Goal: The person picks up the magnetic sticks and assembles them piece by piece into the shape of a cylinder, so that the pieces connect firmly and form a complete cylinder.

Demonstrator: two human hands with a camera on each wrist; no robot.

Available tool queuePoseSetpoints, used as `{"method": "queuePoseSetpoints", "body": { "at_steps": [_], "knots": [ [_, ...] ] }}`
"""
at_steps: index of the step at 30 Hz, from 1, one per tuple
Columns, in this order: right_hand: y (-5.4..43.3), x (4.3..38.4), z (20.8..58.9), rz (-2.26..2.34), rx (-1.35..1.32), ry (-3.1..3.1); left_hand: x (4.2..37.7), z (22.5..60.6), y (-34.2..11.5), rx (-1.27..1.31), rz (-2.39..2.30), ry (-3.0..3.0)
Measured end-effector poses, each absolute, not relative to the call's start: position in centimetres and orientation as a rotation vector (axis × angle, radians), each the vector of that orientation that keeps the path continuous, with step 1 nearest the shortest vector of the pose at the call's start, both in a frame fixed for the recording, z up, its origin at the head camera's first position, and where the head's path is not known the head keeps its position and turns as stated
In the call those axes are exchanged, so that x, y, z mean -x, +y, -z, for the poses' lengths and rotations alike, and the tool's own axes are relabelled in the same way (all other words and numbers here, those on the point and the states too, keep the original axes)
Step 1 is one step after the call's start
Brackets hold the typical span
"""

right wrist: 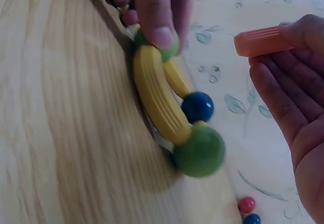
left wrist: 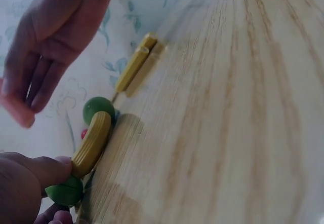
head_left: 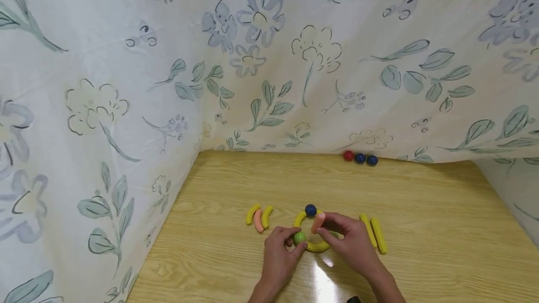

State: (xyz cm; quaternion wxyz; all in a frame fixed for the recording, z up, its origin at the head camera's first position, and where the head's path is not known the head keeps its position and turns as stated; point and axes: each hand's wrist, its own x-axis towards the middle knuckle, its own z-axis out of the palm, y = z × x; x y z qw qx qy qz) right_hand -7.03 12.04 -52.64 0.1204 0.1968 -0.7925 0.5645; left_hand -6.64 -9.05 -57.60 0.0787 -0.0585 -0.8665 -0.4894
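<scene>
A ring of curved yellow rods (head_left: 317,247) and balls lies on the table in front of me. At its left side my left hand (head_left: 280,254) pinches a green ball (head_left: 300,238) between thumb and fingers. A dark blue ball (head_left: 310,210) sits at the ring's far side. Another green ball (right wrist: 199,151) joins the ridged near rod at its other end, mostly behind my right hand in the head view. Over the ring's right part, my right hand (head_left: 353,242) pinches a short, ridged orange rod (right wrist: 263,40), raised off the table and touching no ball.
Left of the ring lie two curved yellow rods (head_left: 252,214) with a curved orange rod (head_left: 258,221) between them. To the right are two straight yellow rods (head_left: 379,235). One red ball (head_left: 348,155) and two blue balls (head_left: 366,158) rest against the floral cloth (head_left: 269,83).
</scene>
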Motion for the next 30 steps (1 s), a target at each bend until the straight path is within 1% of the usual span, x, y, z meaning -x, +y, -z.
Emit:
{"method": "queuePoseSetpoints", "body": {
  "at_steps": [11,16,30],
  "knots": [
    [9.8,7.9,54.0,-1.659,-0.641,-2.360,6.5,57.8,-9.1,0.215,1.456,-2.537],
    [9.3,8.0,54.4,-1.684,-0.679,-2.363,6.6,57.9,-9.1,0.218,1.457,-2.524],
    [8.8,8.4,55.0,-1.566,-0.751,-2.381,6.8,58.0,-9.0,0.225,1.414,-2.493]
  ]
}}
